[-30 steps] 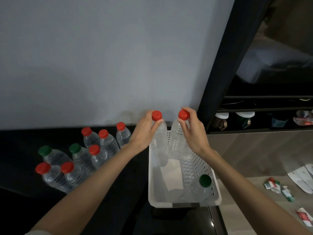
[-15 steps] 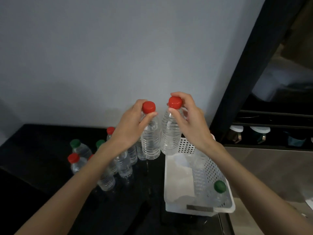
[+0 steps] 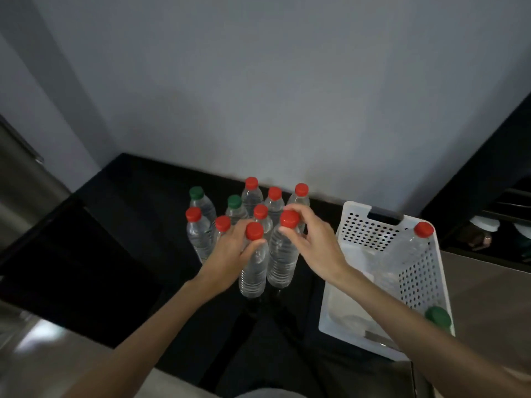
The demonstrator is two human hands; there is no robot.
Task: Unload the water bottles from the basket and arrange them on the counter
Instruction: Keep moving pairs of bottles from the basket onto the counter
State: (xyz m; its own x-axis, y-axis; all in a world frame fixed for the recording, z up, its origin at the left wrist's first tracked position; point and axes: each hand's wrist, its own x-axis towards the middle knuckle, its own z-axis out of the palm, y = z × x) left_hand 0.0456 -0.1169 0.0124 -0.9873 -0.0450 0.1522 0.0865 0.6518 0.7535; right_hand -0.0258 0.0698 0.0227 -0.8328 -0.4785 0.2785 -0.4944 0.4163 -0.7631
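Observation:
My left hand grips the neck of a clear red-capped bottle. Beside it, my right hand pinches the top of a second red-capped bottle. Both bottles are upright over the black counter, just in front of a cluster of several standing bottles with red and green caps. The white perforated basket sits to the right. In it a red-capped bottle leans against the far right corner and a green-capped bottle lies at the near right.
A grey wall rises behind the counter. A steel appliance surface stands at the left. A dark vertical frame and shelves with cups lie to the right, above a wooden surface.
Both hands have carried their two red-capped bottles left, away from above the basket, and down beside the cluster on the counter. My view has swung left.

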